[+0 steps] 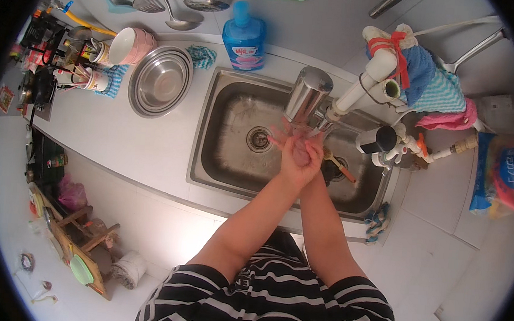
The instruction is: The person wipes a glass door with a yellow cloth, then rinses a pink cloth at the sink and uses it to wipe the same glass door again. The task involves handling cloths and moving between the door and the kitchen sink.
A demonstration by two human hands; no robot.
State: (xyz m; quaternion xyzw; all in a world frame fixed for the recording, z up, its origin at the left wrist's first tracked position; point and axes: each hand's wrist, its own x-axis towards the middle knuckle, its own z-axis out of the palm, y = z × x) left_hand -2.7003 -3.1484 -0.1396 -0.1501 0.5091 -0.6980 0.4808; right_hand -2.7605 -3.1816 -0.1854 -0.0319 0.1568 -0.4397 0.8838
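Both my hands are together over the double-bowl stainless steel sink [238,102], beneath a metal faucet spout [325,124]. My left hand [292,170] is on the near side, pressed against my right hand [314,151], and their fingers overlap. Clear water seems to run over the fingers. A rounded pinkish patch shows between the hands; whether it is a held thing or part of a hand, I cannot tell. Right above the fingers is a shiny metal cylinder [309,93]. A brush with a wooden handle [344,169] rests in the right bowl.
Nested steel basins [161,84], pink bowls [129,47] and a blue detergent bottle [245,45] stand on the white counter [160,146]. White pipes [351,98] with hanging cloths [442,90] rise behind the sink at right. A rag [376,223] lies at the near right corner.
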